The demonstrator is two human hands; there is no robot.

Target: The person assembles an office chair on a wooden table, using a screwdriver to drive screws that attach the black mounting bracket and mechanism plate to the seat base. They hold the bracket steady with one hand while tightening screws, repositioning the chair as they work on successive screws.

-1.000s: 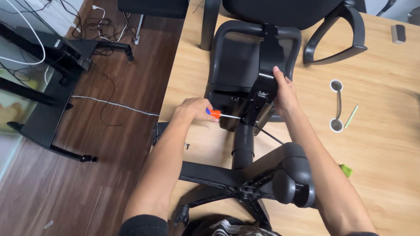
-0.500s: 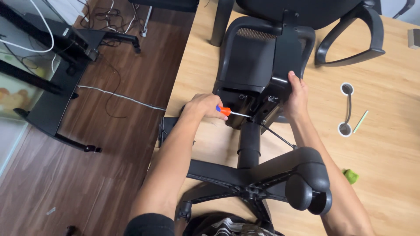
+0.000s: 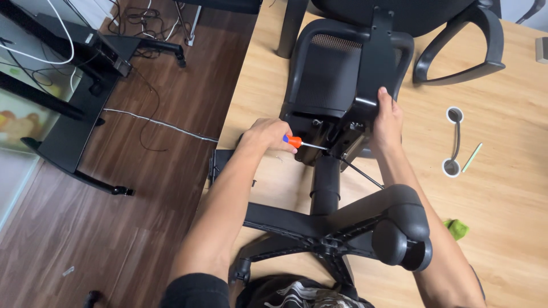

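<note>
Past the wheeled chair base [image 3: 342, 239] at lower centre, the left hand [image 3: 264, 136] clenches an orange-handled screwdriver [image 3: 305, 144] pointing right into the seat mechanism [image 3: 334, 134], which the right hand [image 3: 387, 121] grips from the other side, mid-frame.

Dark wood floor [image 3: 142, 188], pale mat [image 3: 514, 188], black desk legs [image 3: 74, 137].

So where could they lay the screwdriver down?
Bare light board shows right of the right hand, between the white handle and green scrap. More lies under the left hand. Around the chair base it is crowded.
</note>
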